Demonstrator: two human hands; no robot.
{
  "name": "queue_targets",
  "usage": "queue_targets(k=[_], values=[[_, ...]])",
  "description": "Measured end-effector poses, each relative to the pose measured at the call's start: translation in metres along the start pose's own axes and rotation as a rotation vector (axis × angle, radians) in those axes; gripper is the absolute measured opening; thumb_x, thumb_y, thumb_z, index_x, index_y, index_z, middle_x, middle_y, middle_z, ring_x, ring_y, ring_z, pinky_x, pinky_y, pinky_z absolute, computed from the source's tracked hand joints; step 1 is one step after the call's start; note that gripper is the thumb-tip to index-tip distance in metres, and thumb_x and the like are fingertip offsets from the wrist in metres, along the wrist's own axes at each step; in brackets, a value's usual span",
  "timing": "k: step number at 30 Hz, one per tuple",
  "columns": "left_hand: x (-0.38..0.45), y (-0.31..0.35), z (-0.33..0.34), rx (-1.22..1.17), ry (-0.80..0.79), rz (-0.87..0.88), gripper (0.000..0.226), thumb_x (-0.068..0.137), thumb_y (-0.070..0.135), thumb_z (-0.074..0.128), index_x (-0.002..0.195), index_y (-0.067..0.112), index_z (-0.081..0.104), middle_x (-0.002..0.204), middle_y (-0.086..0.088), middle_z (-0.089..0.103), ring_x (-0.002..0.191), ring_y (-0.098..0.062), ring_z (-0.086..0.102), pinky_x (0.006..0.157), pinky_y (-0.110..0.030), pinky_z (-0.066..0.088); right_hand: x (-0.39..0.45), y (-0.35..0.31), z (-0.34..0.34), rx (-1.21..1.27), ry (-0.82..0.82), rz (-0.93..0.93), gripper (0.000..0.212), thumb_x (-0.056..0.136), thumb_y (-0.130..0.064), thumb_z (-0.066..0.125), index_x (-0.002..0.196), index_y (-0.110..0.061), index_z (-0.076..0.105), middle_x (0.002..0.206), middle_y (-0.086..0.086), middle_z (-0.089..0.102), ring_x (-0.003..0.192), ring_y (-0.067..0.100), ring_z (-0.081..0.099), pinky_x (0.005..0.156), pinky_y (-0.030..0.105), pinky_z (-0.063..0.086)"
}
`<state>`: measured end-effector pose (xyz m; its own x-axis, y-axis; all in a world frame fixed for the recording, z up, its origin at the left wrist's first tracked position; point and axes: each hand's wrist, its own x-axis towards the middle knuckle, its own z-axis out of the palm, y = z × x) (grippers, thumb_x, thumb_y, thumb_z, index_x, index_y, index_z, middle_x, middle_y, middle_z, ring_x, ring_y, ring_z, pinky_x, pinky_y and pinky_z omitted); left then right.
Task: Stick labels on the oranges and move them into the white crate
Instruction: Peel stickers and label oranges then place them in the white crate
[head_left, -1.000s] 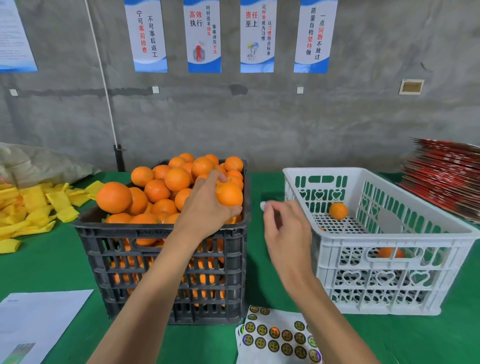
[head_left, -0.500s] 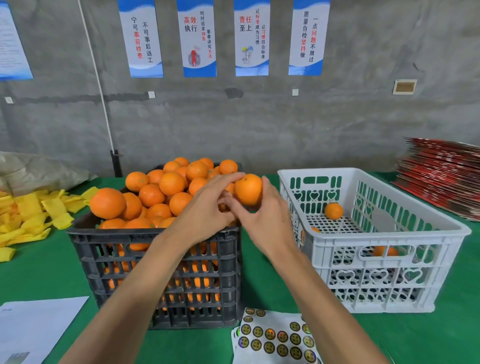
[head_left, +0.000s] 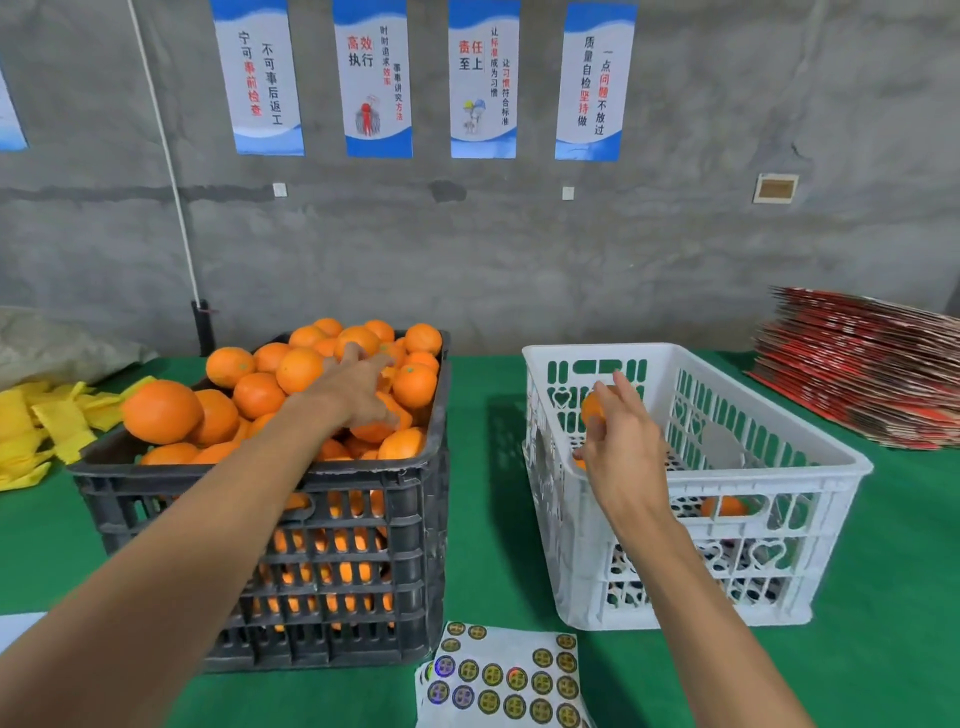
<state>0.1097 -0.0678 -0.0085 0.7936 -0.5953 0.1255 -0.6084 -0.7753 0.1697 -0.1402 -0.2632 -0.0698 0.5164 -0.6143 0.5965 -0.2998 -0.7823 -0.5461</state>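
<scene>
Two hands, right grip (head_left: 621, 441) clamped on round orange (head_left: 592, 408), left grip (head_left: 358, 389) apart.

Oranges (head_left: 270, 395) heap high in the black crate (head_left: 332, 566). One orange (head_left: 592, 408) sits over the white crate (head_left: 727, 519), right hand (head_left: 618, 447) gripping it.

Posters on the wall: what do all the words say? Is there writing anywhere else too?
First poster: "宁可事前检查 不可事后返工"
Second poster: "高效执行", small lines "时时追求效率 事事讲究方法"
Third poster: "责任至上", small lines "让标准成为习惯 让习惯符合标准"
Fourth poster: "质量自检坚持做 一点问题不放过"
Round labels on the sticker sheet: too small to read.
Red stack: blurred.
</scene>
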Motion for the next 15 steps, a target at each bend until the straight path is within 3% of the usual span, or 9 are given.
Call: queue_targets(k=[1, 4, 8, 11, 13, 15], values=[[0.001, 0.000, -0.002, 0.042, -0.018, 0.000, 0.088, 0.074, 0.051, 0.084, 0.150, 0.036, 0.040, 0.151, -0.009, 0.022, 0.136, -0.044, 0.033, 0.111, -0.051, 0.039, 0.001, 0.000, 0.000, 0.013, -0.011, -0.009, 0.050, 0.094, 0.013, 0.052, 0.142, 0.000, 0.054, 0.165, 0.012, 0.030, 0.125, 0.038, 0.059, 0.093, 0.053, 0.058], [-0.003, 0.000, 0.003, 0.130, -0.036, 0.072, 0.065, 0.080, 0.041, 0.082, 0.137, 0.027, 0.055, 0.147, -0.008, 0.029, 0.128, -0.041, 0.043, 0.108, -0.049, 0.042, -0.006, -0.002, 0.001, 0.000, 0.052, -0.052, 0.044, 0.095, 0.008, 0.051, 0.135, -0.003, 0.063, 0.159, 0.007, 0.043, 0.121, 0.031, 0.062, 0.103, 0.045, 0.053], [-0.015, 0.007, 0.010, 0.262, -0.017, 0.175, 0.049, 0.084, 0.014, 0.072, 0.125, 0.016, 0.046, 0.131, -0.012, 0.055, 0.119, -0.039, 0.054, 0.094, -0.045, 0.046, -0.030, -0.011, 0.011, -0.094, 0.222, -0.318, 0.026, 0.087, 0.006, 0.066, 0.109, -0.003, 0.076, 0.128, 0.009, 0.069, 0.102, 0.030, 0.070, 0.086, 0.043, 0.058], [-0.024, 0.006, 0.002, 0.231, 0.064, 0.202, 0.047, 0.079, 0.015, 0.076, 0.117, 0.014, 0.048, 0.119, -0.011, 0.059, 0.112, -0.037, 0.056, 0.094, -0.045, 0.046, -0.044, -0.013, 0.022, -0.087, 0.324, -0.546, 0.018, 0.084, 0.005, 0.068, 0.098, -0.004, 0.076, 0.111, 0.008, 0.072, 0.097, 0.027, 0.066, 0.085, 0.040, 0.053], [-0.033, 0.003, -0.001, 0.061, 0.170, 0.220, 0.062, 0.070, 0.026, 0.086, 0.119, 0.017, 0.049, 0.119, -0.007, 0.054, 0.111, -0.035, 0.052, 0.094, -0.048, 0.046, -0.056, -0.014, 0.031, 0.008, 0.245, -0.628, 0.016, 0.087, 0.003, 0.065, 0.097, -0.005, 0.074, 0.103, 0.005, 0.070, 0.092, 0.022, 0.064, 0.082, 0.035, 0.054], [-0.046, 0.003, 0.001, -0.161, 0.257, 0.214, 0.075, 0.064, 0.038, 0.089, 0.127, 0.021, 0.052, 0.122, -0.006, 0.050, 0.111, -0.031, 0.052, 0.093, -0.046, 0.049, -0.073, -0.015, 0.044, 0.061, -0.016, -0.570, 0.020, 0.092, -0.005, 0.060, 0.107, -0.009, 0.073, 0.101, 0.000, 0.070, 0.089, 0.013, 0.064, 0.081, 0.031, 0.057]])
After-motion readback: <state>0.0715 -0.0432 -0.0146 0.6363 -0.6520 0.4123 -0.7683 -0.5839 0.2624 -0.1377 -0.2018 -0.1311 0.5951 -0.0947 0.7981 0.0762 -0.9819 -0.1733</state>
